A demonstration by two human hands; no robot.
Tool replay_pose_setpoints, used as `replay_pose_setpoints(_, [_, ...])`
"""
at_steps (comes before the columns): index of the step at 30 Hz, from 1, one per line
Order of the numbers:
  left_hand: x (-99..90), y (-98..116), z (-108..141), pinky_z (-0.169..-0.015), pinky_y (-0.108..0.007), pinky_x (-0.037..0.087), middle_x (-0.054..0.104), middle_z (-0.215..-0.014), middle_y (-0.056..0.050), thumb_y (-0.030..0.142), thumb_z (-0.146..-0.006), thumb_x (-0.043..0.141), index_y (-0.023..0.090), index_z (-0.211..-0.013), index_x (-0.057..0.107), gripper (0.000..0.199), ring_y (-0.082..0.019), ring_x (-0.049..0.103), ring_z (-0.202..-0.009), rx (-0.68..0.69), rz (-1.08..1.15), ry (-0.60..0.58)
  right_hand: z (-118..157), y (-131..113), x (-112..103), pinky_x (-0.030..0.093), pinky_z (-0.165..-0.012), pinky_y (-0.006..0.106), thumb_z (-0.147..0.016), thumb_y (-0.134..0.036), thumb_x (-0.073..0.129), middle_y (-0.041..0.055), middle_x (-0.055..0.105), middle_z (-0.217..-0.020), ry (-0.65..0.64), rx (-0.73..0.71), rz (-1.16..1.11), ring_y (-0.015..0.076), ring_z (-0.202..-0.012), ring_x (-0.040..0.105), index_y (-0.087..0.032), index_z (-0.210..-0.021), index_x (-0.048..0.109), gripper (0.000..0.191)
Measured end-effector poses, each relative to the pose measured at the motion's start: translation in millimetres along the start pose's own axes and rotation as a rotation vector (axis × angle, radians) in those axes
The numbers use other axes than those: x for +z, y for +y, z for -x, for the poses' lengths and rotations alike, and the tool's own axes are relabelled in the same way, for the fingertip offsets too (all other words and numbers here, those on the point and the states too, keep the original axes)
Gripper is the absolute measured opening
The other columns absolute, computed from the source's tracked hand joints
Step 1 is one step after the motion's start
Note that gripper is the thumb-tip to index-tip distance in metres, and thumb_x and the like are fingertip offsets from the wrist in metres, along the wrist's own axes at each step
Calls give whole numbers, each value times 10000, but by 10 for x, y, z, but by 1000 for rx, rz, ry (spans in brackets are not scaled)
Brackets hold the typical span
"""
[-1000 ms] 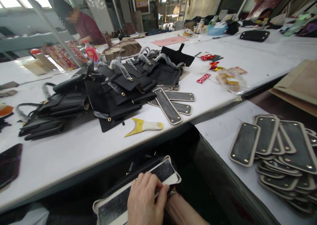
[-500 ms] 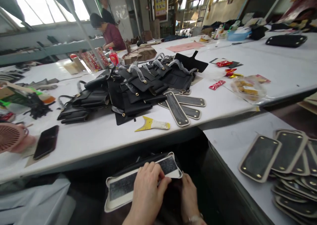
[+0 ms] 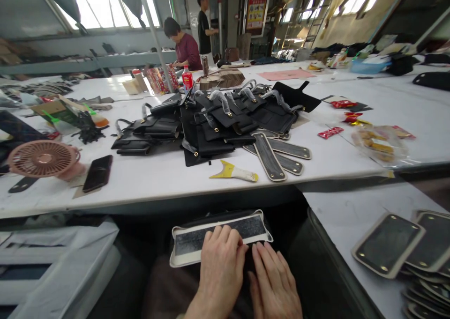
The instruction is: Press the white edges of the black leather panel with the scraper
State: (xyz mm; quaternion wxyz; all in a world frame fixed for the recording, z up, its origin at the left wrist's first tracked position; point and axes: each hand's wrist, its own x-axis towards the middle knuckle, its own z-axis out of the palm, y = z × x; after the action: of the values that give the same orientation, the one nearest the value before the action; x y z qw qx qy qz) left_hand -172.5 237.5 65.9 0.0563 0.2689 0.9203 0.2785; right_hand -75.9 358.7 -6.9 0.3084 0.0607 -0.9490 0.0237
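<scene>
Low in front of me is a black bag (image 3: 183, 244) with its base facing up. The base is a dark panel with a cream strip and raised pale rim. My left hand (image 3: 221, 263) lies over the base, its curled fingers and thumb gripping the near edge right of the middle. Just to its right, my right hand (image 3: 274, 281) has its fingers stretched out, tips touching the near edge by the right corner. The bag's sides are mostly hidden below. Beyond, on the table, lie a yellow-and-white scraper-like tool (image 3: 234, 171) and several dark studded panels (image 3: 269, 157).
Black handbags (image 3: 225, 117) are heaped on the white table (image 3: 158, 185). A pink fan (image 3: 45, 157) and phone (image 3: 98, 173) lie left. Stacked panels (image 3: 388, 246) occupy the right side table. A grey-white covered stack (image 3: 87, 258) stands lower left. Two people work at the back.
The view has swung left, so things sit farther right. My right hand has come from the bag's right end to its near edge, beside my left hand, fingers now straightened.
</scene>
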Motion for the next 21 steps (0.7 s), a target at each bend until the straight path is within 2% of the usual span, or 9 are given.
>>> replay_pose_setpoints(5, [-68,-164,150,-713,-375,315,599,-806,-17,140,-895,513,212,-768,565,154,-229,518,-792,-69,7,29,-17,-148,98,440,-958,472,-885,-170,493,198,618,-1231,10,-52,-66,331,-1184,551,-12,-1375,444,518])
replay_pose_setpoints(9, [-124,-256,240,-712,-373,319,602,-779,-12,147,-873,549,211,-753,571,138,-221,525,-772,-94,34,110,-24,-262,171,457,-935,502,-871,-146,528,218,604,-1227,26,-64,-126,358,-1185,540,-24,-1451,350,619])
replay_pose_setpoints(12, [-164,-437,402,-761,-372,344,623,-801,-3,158,-858,588,228,-828,599,78,-204,552,-784,-41,76,285,-66,-349,206,458,-919,499,-874,-141,540,215,619,-1184,68,-68,-142,350,-1138,562,-32,-1455,350,621])
replay_pose_setpoints(14, [-156,-642,587,-858,-393,359,646,-920,-13,187,-849,623,258,-952,611,125,-219,575,-895,-28,88,440,-102,-414,225,465,-891,486,-887,-143,527,200,642,-1127,103,-62,-145,338,-1086,585,-40,-1451,363,596])
replay_pose_setpoints(15, [-132,-759,690,-919,-411,356,642,-1006,-25,218,-847,638,270,-1016,602,180,-235,571,-978,-70,121,511,-116,-445,235,468,-882,480,-889,-144,529,194,651,-1104,113,-63,-147,333,-1069,592,-44,-1448,370,590])
replay_pose_setpoints(16, [-89,-875,787,-973,-429,354,622,-1077,-42,254,-855,630,267,-1036,590,186,-252,549,-1060,-186,225,582,-128,-474,245,471,-879,475,-887,-145,538,189,657,-1091,116,-70,-150,329,-1060,596,-46,-1446,376,591])
replay_pose_setpoints(18, [52,-1070,924,-1035,-412,363,585,-1167,-58,344,-900,555,249,-1052,554,179,-250,508,-1171,-611,670,672,-146,-521,261,476,-888,469,-875,-149,569,184,664,-1087,107,-92,-160,325,-1058,600,-43,-1440,386,603])
replay_pose_setpoints(20, [260,-1176,941,-1012,-369,420,605,-1143,-63,373,-935,472,229,-1015,545,180,-231,540,-1168,-1070,1295,648,-165,-553,269,481,-889,465,-874,-163,581,179,668,-1088,98,-113,-170,322,-1053,605,-46,-1439,392,607])
replay_pose_setpoints(21, [379,-1191,903,-959,-376,468,633,-1073,-84,369,-944,431,206,-967,551,203,-240,592,-1100,-1192,1492,598,-180,-566,270,483,-882,465,-879,-170,574,176,671,-1086,97,-116,-177,321,-1048,607,-52,-1439,395,599])
